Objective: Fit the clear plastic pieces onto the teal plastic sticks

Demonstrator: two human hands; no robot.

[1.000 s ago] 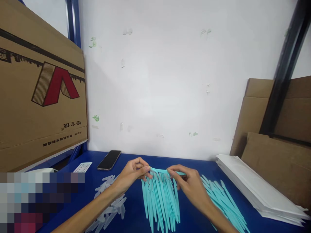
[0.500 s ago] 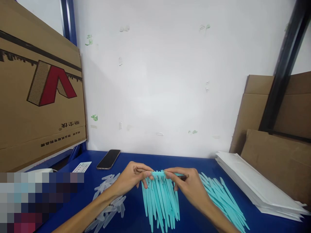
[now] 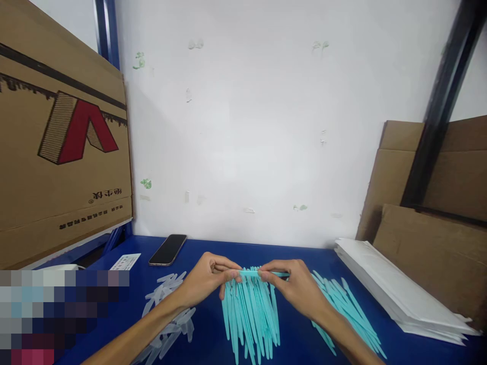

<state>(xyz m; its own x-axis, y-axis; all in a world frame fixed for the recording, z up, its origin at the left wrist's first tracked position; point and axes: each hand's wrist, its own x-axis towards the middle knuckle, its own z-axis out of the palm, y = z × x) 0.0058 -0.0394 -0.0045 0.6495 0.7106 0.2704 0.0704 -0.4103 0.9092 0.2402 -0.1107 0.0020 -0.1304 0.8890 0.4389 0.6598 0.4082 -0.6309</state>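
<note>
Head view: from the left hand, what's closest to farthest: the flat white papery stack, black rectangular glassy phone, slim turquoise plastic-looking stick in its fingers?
1. Turquoise stick: pinched in the left hand.
2. Black phone: left of that hand.
3. White stack: far right side.

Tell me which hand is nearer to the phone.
Left. The left hand is to the right of the phone, not touching it; the right hand is farther right, beyond the left one.

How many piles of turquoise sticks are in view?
2: the middle pile and, to its right, another pile, partly hidden by the right forearm. More could be hidden.
</note>
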